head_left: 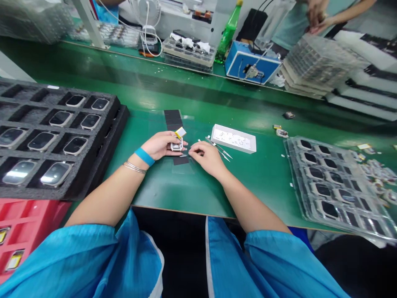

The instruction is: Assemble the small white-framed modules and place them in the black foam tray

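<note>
A: Containers?
B: L of mat, blk foam tray point(56, 140), watch bodies sitting in cut-out cells. Far R, clear plastic tray point(333, 182), dark-screened units in rows. White card tray point(234, 138) just past hands, small scraps inside. Bottom L corner, red bin point(21, 236), yellow-labelled pieces in slots.
A: Hands?
B: L hand point(161, 145), blue wristband point(144, 157) + metal bangle point(135, 167), fingers curled round small watch body point(176, 145), held over dark strip point(173, 120) on green mat point(149, 194). Yellow-edged flat pack point(180, 132) poking up at its top. R hand point(206, 158) bent inward, fingertips close to watch body. Steel tweezers point(218, 148) lying just beside, not held.
A: Pinching?
B: L yes, on watch body. R can't tell, fingertips part hidden, sliver there too small to read.
A: Cut off?
B: Co-worker's hands point(316, 16), top R, near frame edge. Blue sleeves point(77, 260) cut by bottom edge.
</note>
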`<action>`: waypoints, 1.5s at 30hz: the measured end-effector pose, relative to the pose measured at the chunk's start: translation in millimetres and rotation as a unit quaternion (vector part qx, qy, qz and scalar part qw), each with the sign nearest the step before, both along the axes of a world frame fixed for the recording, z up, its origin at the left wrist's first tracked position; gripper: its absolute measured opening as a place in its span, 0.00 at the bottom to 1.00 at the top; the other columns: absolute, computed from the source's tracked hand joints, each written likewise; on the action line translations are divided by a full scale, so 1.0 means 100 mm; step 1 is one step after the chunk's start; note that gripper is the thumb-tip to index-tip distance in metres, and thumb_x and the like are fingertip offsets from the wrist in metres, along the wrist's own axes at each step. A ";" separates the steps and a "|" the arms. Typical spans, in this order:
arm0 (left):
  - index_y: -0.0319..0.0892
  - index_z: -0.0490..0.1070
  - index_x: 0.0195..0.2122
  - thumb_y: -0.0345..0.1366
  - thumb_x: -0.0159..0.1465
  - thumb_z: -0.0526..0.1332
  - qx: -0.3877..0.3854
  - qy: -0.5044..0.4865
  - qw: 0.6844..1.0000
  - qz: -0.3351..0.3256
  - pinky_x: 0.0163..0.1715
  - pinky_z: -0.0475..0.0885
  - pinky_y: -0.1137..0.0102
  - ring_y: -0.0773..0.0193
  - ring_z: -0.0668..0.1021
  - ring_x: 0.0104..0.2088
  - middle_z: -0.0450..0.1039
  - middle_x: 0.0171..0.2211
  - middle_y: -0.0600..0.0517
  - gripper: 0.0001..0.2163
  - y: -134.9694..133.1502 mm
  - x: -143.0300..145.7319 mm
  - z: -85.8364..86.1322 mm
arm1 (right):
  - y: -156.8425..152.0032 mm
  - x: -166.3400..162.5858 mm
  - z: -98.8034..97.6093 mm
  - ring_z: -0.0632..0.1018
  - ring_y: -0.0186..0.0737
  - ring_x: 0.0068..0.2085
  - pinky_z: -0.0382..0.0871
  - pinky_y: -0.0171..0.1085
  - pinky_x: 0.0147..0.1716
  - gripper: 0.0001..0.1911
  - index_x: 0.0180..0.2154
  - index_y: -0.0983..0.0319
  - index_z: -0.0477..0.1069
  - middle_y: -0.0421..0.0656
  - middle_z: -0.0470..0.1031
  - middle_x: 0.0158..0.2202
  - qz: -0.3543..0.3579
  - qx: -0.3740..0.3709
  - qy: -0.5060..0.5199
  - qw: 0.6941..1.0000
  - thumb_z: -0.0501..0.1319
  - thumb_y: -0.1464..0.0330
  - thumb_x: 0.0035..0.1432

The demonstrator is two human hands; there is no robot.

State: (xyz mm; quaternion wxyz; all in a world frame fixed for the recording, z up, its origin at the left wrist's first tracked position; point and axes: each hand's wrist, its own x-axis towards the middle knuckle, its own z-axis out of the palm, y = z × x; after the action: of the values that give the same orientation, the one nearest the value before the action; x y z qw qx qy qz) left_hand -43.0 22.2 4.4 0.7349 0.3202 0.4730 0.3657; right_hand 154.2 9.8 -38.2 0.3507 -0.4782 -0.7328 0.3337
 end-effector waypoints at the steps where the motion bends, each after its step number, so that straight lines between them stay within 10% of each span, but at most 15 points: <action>1: 0.36 0.71 0.33 0.23 0.54 0.65 -0.006 -0.002 1.000 -0.010 0.34 0.81 0.61 0.58 0.83 0.32 0.80 0.35 0.43 0.07 0.01 -0.03 0.00 | -0.02 -0.02 0.00 0.77 0.41 0.39 0.74 0.42 0.42 0.03 0.29 0.61 0.76 0.45 0.77 0.39 0.015 0.011 -0.040 0.999 0.64 0.71 0.54; 23: 0.37 0.70 0.31 0.23 0.52 0.65 -0.044 -0.003 0.998 -0.046 0.41 0.79 0.52 0.58 0.82 0.34 0.80 0.34 0.44 0.07 0.03 -0.03 -0.03 | -0.13 -0.06 0.00 0.68 0.45 0.47 0.64 0.49 0.53 0.05 0.33 0.61 0.66 0.48 0.67 0.44 0.089 0.051 -0.156 0.982 0.57 0.75 0.61; 31: 0.37 0.68 0.30 0.24 0.52 0.67 -0.023 0.019 0.999 -0.031 0.42 0.78 0.51 0.62 0.81 0.31 0.80 0.33 0.45 0.08 -0.01 0.01 0.01 | -0.24 0.10 0.26 0.72 0.43 0.47 0.65 0.47 0.52 0.07 0.33 0.58 0.66 0.45 0.71 0.41 0.064 0.106 0.013 0.992 0.57 0.65 0.65; 37: 0.37 0.67 0.28 0.24 0.54 0.63 0.013 0.052 0.999 -0.010 0.27 0.79 0.67 0.64 0.79 0.27 0.77 0.28 0.47 0.06 -0.13 0.15 0.10 | -0.22 0.03 0.25 0.77 0.40 0.36 0.72 0.43 0.43 0.13 0.28 0.59 0.71 0.42 0.77 0.32 0.010 -0.032 0.192 0.981 0.68 0.57 0.52; 45: 0.37 0.66 0.27 0.22 0.53 0.65 0.010 0.048 0.999 -0.016 0.24 0.79 0.70 0.68 0.76 0.22 0.70 0.21 0.52 0.08 -0.20 0.26 0.06 | -0.25 -0.03 0.20 0.77 0.38 0.33 0.73 0.41 0.39 0.10 0.27 0.60 0.71 0.41 0.78 0.30 -0.001 -0.022 0.164 0.986 0.69 0.62 0.49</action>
State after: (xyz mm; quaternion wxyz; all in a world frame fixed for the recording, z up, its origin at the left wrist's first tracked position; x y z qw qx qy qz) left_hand -16.8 1.8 10.6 0.7136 0.3521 0.4994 0.3427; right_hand 150.8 -15.6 -18.1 0.4558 -0.4257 -0.6574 0.4229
